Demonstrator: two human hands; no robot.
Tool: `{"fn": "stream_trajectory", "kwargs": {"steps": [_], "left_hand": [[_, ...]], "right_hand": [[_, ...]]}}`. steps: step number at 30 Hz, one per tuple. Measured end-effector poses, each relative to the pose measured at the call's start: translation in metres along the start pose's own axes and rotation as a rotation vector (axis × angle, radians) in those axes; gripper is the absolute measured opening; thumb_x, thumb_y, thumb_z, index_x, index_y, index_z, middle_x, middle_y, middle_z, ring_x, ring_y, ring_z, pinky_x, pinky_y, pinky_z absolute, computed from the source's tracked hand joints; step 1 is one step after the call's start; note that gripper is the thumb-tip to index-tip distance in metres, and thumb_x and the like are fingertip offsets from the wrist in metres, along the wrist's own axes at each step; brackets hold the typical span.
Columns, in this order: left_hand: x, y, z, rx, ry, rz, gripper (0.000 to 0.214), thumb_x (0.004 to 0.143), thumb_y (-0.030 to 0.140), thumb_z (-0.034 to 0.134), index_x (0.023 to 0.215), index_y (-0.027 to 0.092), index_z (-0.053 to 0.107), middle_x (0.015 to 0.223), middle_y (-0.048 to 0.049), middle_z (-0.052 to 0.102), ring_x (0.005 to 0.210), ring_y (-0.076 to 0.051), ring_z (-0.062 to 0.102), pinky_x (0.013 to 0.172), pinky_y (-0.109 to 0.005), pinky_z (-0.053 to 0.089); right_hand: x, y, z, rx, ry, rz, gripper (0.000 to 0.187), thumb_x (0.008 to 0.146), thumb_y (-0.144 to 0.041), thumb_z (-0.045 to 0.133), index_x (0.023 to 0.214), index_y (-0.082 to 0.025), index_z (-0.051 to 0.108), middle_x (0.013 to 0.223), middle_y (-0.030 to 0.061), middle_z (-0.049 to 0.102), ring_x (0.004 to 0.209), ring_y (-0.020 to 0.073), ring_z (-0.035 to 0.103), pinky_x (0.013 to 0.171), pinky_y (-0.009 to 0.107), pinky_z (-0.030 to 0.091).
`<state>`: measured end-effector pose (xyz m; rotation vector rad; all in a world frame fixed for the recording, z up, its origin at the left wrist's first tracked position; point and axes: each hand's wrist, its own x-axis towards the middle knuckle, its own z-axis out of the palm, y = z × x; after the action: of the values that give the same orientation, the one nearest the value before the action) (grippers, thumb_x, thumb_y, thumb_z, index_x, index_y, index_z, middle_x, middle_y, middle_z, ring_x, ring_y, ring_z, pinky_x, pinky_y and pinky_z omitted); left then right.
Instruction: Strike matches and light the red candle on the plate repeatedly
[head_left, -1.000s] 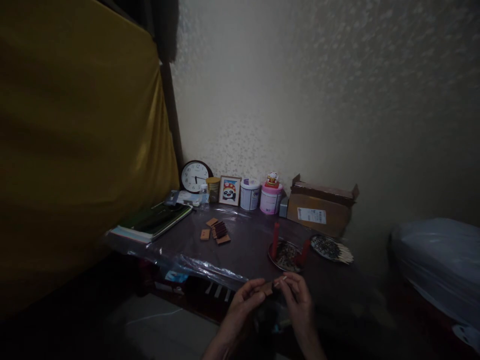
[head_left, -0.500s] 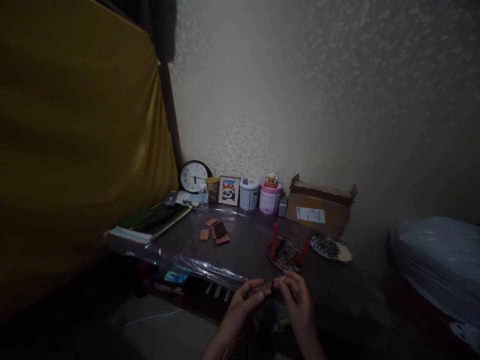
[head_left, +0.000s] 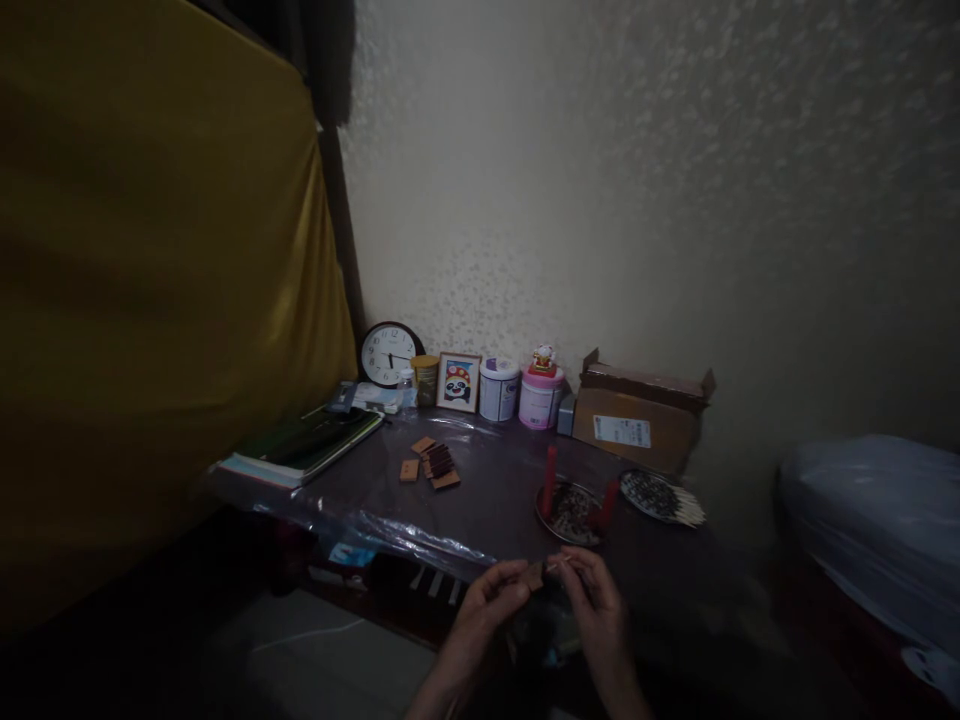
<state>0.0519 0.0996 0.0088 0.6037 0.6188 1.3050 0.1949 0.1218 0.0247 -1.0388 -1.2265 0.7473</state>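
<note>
In front of the table's near edge, my left hand (head_left: 487,602) pinches a small brown matchbox (head_left: 535,577). Close to its right side, my right hand (head_left: 598,600) has a thin pale matchstick (head_left: 558,563) between thumb and fingers. The matchstick's tip lies near the matchbox; whether they touch I cannot tell in the dim light. Just beyond my hands is a round dish (head_left: 573,512) with dark bits in it. A red candle (head_left: 550,480) stands upright there, and another red candle (head_left: 607,505) leans at the dish's right side.
Several small matchboxes (head_left: 409,470) lie mid-table. A second dish (head_left: 654,494) holds pale sticks with dark tips. Along the wall are a clock (head_left: 388,353), a framed panda picture (head_left: 458,382), a white tub (head_left: 498,390), a pink tub (head_left: 540,400) and a cardboard box (head_left: 637,420). Books (head_left: 300,450) lie left.
The matchstick and my right fingers have shifted slightly away from the matchbox, leaving its right end more visible. The matchbox is turned a little in my left hand.
</note>
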Motion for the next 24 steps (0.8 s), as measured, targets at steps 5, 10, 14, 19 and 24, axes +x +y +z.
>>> {"fn": "stream_trajectory", "kwargs": {"steps": [5, 10, 14, 19, 24], "left_hand": [[-0.0019, 0.0025, 0.0018, 0.012, 0.013, -0.003, 0.037, 0.057, 0.028, 0.078, 0.091, 0.016, 0.068, 0.092, -0.0098, 0.072, 0.084, -0.023, 0.064, 0.079, -0.034, 0.043], [-0.0009, 0.0020, 0.0015, -0.011, 0.000, 0.005, 0.038, 0.057, 0.025, 0.079, 0.091, 0.015, 0.067, 0.094, -0.0108, 0.071, 0.086, -0.023, 0.064, 0.081, -0.033, 0.043], [0.0012, -0.0001, 0.0005, -0.041, 0.006, 0.005, 0.040, 0.055, 0.027, 0.080, 0.090, 0.015, 0.067, 0.093, -0.0118, 0.072, 0.089, -0.026, 0.064, 0.084, -0.036, 0.043], [0.0021, -0.0007, -0.0015, -0.005, 0.010, 0.005, 0.038, 0.056, 0.026, 0.079, 0.090, 0.015, 0.067, 0.092, -0.0114, 0.072, 0.088, -0.025, 0.064, 0.084, -0.035, 0.043], [-0.0003, 0.0019, 0.0012, -0.031, 0.010, -0.016, 0.034, 0.060, 0.027, 0.077, 0.089, 0.015, 0.067, 0.090, -0.0101, 0.073, 0.086, -0.023, 0.065, 0.083, -0.034, 0.043]], "right_hand": [[0.0000, 0.0020, -0.0020, -0.023, -0.014, -0.005, 0.024, 0.072, -0.040, 0.064, 0.082, -0.019, 0.063, 0.076, 0.0047, 0.070, 0.073, 0.0199, 0.067, 0.068, 0.029, 0.053], [0.0000, 0.0044, -0.0030, -0.026, -0.028, -0.024, 0.023, 0.073, -0.040, 0.063, 0.082, -0.019, 0.062, 0.076, 0.0049, 0.070, 0.073, 0.0206, 0.067, 0.069, 0.031, 0.052], [0.0002, 0.0026, -0.0024, -0.043, -0.038, -0.020, 0.022, 0.074, -0.040, 0.062, 0.080, -0.019, 0.062, 0.075, 0.0046, 0.070, 0.071, 0.0206, 0.067, 0.068, 0.030, 0.052], [0.0000, 0.0023, -0.0034, -0.073, -0.043, -0.022, 0.021, 0.072, -0.040, 0.063, 0.076, -0.019, 0.062, 0.072, 0.0042, 0.070, 0.071, 0.0205, 0.067, 0.067, 0.029, 0.051], [0.0001, 0.0073, -0.0053, -0.070, -0.059, -0.043, 0.019, 0.074, -0.039, 0.062, 0.075, -0.019, 0.062, 0.073, 0.0045, 0.070, 0.072, 0.0205, 0.066, 0.068, 0.029, 0.051]]}}
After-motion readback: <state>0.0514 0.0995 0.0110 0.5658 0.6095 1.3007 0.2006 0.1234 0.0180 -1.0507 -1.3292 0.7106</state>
